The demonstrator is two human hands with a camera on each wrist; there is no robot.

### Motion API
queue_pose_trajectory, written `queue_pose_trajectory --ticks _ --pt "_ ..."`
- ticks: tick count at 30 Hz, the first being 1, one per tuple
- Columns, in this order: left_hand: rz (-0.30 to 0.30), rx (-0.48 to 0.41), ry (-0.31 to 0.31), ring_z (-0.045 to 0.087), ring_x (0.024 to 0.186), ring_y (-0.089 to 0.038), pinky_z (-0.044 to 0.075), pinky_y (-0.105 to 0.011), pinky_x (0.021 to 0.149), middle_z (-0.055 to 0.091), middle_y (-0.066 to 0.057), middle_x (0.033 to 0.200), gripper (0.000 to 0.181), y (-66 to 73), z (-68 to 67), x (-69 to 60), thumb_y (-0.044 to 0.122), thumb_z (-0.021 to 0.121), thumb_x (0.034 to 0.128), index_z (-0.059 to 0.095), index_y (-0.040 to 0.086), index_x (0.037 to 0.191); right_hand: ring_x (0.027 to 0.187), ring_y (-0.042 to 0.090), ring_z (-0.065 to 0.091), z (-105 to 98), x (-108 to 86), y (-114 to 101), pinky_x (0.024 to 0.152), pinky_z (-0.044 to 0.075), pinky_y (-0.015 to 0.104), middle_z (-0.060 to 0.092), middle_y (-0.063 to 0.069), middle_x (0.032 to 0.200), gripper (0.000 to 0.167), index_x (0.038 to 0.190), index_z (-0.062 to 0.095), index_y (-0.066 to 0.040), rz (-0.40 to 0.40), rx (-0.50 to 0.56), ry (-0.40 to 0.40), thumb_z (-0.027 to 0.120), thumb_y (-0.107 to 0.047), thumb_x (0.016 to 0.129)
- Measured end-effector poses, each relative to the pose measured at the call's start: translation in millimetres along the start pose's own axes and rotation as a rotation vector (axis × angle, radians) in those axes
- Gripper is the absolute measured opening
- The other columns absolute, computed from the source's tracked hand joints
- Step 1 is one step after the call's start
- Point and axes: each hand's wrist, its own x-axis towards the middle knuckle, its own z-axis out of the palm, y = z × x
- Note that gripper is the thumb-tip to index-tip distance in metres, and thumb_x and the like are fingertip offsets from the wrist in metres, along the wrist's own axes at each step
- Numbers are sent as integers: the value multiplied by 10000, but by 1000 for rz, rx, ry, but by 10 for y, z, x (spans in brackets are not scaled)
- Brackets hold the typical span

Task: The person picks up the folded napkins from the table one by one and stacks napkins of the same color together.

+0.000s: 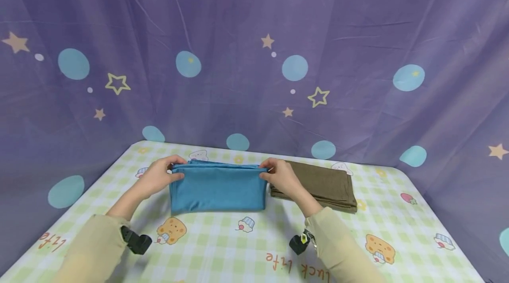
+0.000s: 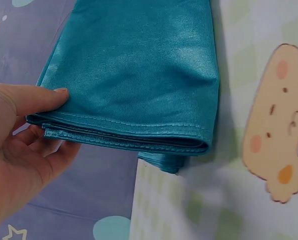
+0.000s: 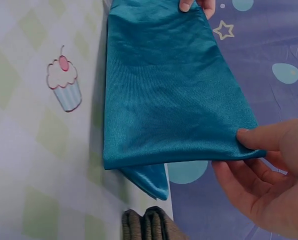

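A folded blue cloth (image 1: 218,190) is held between both hands over the table, its front face tilted up toward me. My left hand (image 1: 161,175) pinches its upper left corner, thumb in front and fingers behind. At the upper right corner my right hand (image 1: 280,175) pinches it the same way. Stitched hems and several stacked layers of the blue cloth (image 2: 134,90) show along its left end in the left wrist view. In the right wrist view, a loose flap hangs behind the smooth folded end of the blue cloth (image 3: 174,100).
A folded brown cloth (image 1: 322,183) lies on the table just right of the blue one, partly behind my right hand. The checked tablecloth (image 1: 222,256) carries printed cupcakes and biscuits. Behind the table hangs a purple curtain (image 1: 238,22) with stars and dots.
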Motion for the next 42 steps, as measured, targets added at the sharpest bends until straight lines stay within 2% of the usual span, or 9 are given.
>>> queue_pose_trajectory --ticks 12,21,31,42 --pt "-11 3 69 528 986 -310 455 -385 743 595 -130 1076 209 90 -95 75 108 603 857 584 101 1065 702 121 578 -65 133 -45 595 488 254 640 20 888 148 963 655 -130 25 18 9 667 -130 815" --pt "-36 -2 87 499 1052 -345 453 -431 787 555 -167 1157 229 100 -134 151 113 579 879 571 90 1106 698 120 602 -75 203 -79 587 485 255 657 28 887 151 967 657 -118 7 4 22 665 -126 817" --pt "-16 52 105 519 949 -292 439 -350 702 585 -153 1080 225 42 -196 291 114 587 871 587 91 1095 736 194 630 -37 266 -83 603 508 255 650 48 900 162 983 646 -95 17 14 -6 658 -114 823" --pt "-36 43 100 530 936 -290 446 -330 696 597 -152 1041 207 11 -173 402 93 584 863 592 68 1068 749 230 643 -12 330 -52 601 511 253 641 53 926 167 999 643 -98 35 11 -32 649 -113 832"
